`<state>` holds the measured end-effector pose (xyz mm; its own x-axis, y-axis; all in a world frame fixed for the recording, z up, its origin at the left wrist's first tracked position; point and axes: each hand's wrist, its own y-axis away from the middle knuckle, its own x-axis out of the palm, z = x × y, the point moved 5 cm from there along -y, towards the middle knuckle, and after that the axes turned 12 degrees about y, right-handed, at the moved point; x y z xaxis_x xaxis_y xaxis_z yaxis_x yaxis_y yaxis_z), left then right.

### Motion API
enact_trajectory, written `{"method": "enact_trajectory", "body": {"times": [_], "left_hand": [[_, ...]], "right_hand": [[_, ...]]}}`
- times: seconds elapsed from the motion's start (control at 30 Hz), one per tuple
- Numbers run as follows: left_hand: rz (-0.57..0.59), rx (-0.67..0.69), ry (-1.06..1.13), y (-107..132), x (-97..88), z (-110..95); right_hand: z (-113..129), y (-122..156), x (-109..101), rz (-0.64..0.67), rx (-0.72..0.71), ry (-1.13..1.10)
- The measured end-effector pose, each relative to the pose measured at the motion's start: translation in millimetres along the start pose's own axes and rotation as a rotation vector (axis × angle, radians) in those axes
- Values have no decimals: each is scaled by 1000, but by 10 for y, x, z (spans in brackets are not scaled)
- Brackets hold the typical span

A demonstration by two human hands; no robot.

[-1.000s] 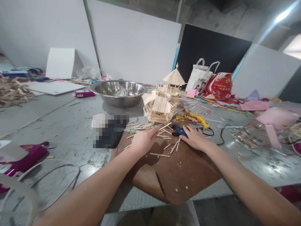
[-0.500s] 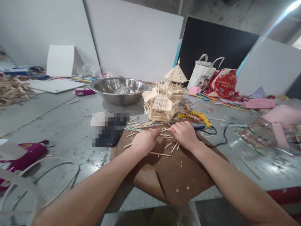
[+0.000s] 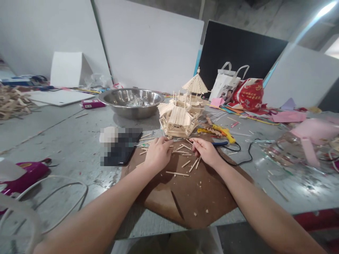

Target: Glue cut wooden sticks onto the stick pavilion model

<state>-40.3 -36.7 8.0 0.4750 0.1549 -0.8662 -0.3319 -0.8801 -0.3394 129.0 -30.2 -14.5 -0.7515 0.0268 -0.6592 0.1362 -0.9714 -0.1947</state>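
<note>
My left hand (image 3: 158, 154) rests palm down on a brown mat (image 3: 185, 197), fingers curled over loose wooden sticks (image 3: 185, 155) at its far edge. My right hand (image 3: 206, 151) lies beside it, fingers bent down among the same scattered sticks; I cannot make out whether it pinches one. Just beyond both hands stands a small pavilion model of wooden sticks (image 3: 182, 113). A blue tool (image 3: 219, 143) lies just right of my right hand.
A steel bowl (image 3: 132, 102) sits behind the model. A yellow glue gun (image 3: 222, 131) with a black cord lies to the right, near paper scraps, bags (image 3: 238, 91) and a clear plastic container (image 3: 288, 148). A blurred dark object (image 3: 120, 146) lies left; a magenta item (image 3: 26, 174) at far left.
My right hand has left the blue tool and moved left onto the scattered sticks. My left hand has shifted slightly forward toward the model.
</note>
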Motion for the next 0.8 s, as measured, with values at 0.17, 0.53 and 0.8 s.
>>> {"method": "enact_trajectory", "body": {"times": [0.17,0.53,0.8], "left_hand": [[65,-4,253,-83,-14,-93],[273,-430,1128,-493,346,-352],[182,-681,1772,-650,611,-278]], "right_hand": [[18,12,47,56,113,-407],[54,-263,-237,-198,315,-551],[106,-584,-248,-174,412,-560]]}}
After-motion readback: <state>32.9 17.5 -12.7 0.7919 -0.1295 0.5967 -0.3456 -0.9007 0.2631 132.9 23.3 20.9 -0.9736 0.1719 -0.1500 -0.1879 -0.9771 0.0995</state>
